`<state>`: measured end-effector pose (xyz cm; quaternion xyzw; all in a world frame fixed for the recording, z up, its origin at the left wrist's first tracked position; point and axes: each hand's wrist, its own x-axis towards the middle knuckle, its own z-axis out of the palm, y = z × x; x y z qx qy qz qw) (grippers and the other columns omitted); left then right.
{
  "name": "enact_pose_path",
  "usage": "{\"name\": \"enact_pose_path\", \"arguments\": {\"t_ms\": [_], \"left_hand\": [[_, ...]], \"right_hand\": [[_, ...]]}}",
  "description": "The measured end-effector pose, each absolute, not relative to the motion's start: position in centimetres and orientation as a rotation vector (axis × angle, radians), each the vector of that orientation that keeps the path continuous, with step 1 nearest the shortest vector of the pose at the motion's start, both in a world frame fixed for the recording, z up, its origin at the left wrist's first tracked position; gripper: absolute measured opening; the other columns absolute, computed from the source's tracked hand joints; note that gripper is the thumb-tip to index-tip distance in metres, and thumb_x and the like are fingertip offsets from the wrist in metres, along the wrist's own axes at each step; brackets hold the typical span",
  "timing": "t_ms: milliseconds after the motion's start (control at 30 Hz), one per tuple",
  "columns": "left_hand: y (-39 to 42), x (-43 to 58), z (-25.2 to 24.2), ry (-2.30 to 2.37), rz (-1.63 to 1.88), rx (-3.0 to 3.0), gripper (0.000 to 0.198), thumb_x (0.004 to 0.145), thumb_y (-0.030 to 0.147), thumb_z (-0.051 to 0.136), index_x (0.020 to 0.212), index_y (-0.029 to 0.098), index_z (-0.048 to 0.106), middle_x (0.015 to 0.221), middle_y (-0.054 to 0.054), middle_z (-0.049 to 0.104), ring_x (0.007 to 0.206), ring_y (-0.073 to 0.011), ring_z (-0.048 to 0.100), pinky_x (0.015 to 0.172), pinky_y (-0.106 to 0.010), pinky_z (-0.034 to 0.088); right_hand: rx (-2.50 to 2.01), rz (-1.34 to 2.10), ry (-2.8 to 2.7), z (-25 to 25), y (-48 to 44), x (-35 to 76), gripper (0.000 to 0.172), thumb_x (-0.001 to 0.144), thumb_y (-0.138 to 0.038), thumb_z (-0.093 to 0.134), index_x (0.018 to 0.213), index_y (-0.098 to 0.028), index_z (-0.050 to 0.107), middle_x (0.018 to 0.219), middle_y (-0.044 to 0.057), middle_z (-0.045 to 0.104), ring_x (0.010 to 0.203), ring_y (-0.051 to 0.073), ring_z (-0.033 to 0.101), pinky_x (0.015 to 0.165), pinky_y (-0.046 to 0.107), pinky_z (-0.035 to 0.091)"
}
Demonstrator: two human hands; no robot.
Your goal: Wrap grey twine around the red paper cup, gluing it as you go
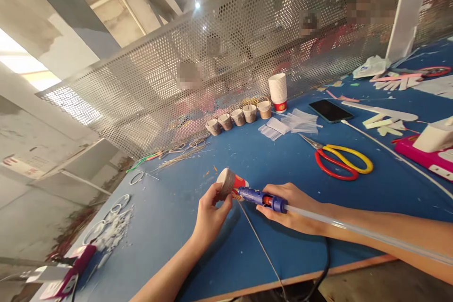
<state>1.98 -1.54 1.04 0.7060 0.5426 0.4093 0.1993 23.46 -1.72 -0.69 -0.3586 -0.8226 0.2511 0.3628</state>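
My left hand (211, 214) grips a paper cup (226, 181) tilted on its side above the table. Grey-brown cord is wound round part of it, and the rest shows red and white print. A loose length of cord (260, 240) trails from the cup to the table's front edge. My right hand (288, 207) is closed round a blue hot glue gun (262, 197), its nozzle at the cup's side. From the gun's rear a long clear glue stick (339, 223) runs back along my right forearm.
Several cord-wrapped cups (237, 117) line the mesh screen (152, 89), beside stacked paper cups (278, 89). Scissors (339, 158), glue sticks (293, 122), a phone (331, 110) and a pink power strip (428, 153) lie to the right. Another power strip (69, 273) sits at the left. People are behind the screen.
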Motion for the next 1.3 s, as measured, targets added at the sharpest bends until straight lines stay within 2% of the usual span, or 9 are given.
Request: {"name": "enact_pose_path", "arguments": {"t_ms": [100, 300, 500, 700, 900, 1100, 1300], "left_hand": [[-1.6, 2.0, 1.0, 1.491, 1.165, 1.962, 0.012, 0.074, 0.019, 0.056, 0.083, 0.016, 0.062, 0.068, 0.001, 0.065, 0.06, -0.0116, 0.057, 0.058, -0.021, 0.045], [-1.8, 2.1, 1.2, 1.484, 1.18, 1.923, 0.013, 0.074, 0.021, 0.057, 0.084, 0.016, 0.064, 0.07, 0.001, 0.066, 0.06, -0.012, 0.057, 0.058, -0.021, 0.046], [-1.7, 1.9, 1.0, 1.483, 1.199, 1.938, 0.012, 0.073, 0.02, 0.058, 0.083, 0.016, 0.064, 0.069, 0.001, 0.067, 0.061, -0.0129, 0.058, 0.059, -0.022, 0.047], [-1.7, 2.0, 1.1, 1.474, 1.17, 1.966, 0.013, 0.074, 0.021, 0.057, 0.084, 0.016, 0.064, 0.07, 0.0, 0.067, 0.061, -0.0124, 0.058, 0.058, -0.021, 0.047], [-1.7, 1.9, 1.3, 1.499, 1.169, 1.988, 0.011, 0.073, 0.02, 0.057, 0.081, 0.016, 0.063, 0.068, 0.001, 0.066, 0.06, -0.0119, 0.056, 0.059, -0.021, 0.047], [-1.8, 1.8, 1.1, 1.475, 1.135, 2.0, 0.01, 0.076, 0.021, 0.056, 0.083, 0.016, 0.062, 0.07, 0.001, 0.064, 0.061, -0.0114, 0.055, 0.059, -0.02, 0.045], [-1.7, 1.4, 1.0, 1.437, 1.143, 1.979, 0.009, 0.075, 0.02, 0.055, 0.081, 0.016, 0.06, 0.067, 0.003, 0.06, 0.061, -0.0107, 0.053, 0.059, -0.02, 0.044]], "right_hand": [[-0.9, 0.556, -2.141, -1.1, -1.8, 23.3, 0.013, 0.085, -0.031, 0.05, 0.079, -0.019, 0.053, 0.062, 0.001, 0.061, 0.052, 0.015, 0.055, 0.051, 0.024, 0.036], [-0.809, 0.427, -2.196, -1.9, -1.9, 23.2, 0.007, 0.081, -0.025, 0.053, 0.078, -0.019, 0.051, 0.065, 0.002, 0.065, 0.053, 0.015, 0.059, 0.05, 0.024, 0.035], [-0.865, 0.354, -2.167, -2.0, -1.9, 23.2, 0.012, 0.085, -0.028, 0.051, 0.076, -0.02, 0.049, 0.063, 0.002, 0.064, 0.052, 0.016, 0.059, 0.05, 0.026, 0.033], [-0.801, 0.295, -2.226, -2.1, -2.0, 23.3, 0.01, 0.081, -0.024, 0.053, 0.075, -0.019, 0.048, 0.061, 0.002, 0.063, 0.048, 0.016, 0.059, 0.047, 0.027, 0.029], [-0.855, 0.289, -2.198, -2.1, -1.9, 23.5, 0.011, 0.083, -0.025, 0.053, 0.076, -0.019, 0.048, 0.062, 0.002, 0.064, 0.051, 0.017, 0.06, 0.048, 0.026, 0.03], [-0.794, 0.276, -2.248, -2.2, -2.2, 23.3, 0.009, 0.076, -0.019, 0.056, 0.075, -0.02, 0.047, 0.061, 0.0, 0.063, 0.048, 0.015, 0.058, 0.045, 0.026, 0.027], [-0.856, 0.349, -2.136, -1.5, -2.0, 23.5, 0.013, 0.084, -0.028, 0.052, 0.074, -0.02, 0.048, 0.06, 0.001, 0.062, 0.05, 0.015, 0.058, 0.048, 0.025, 0.032]]}}
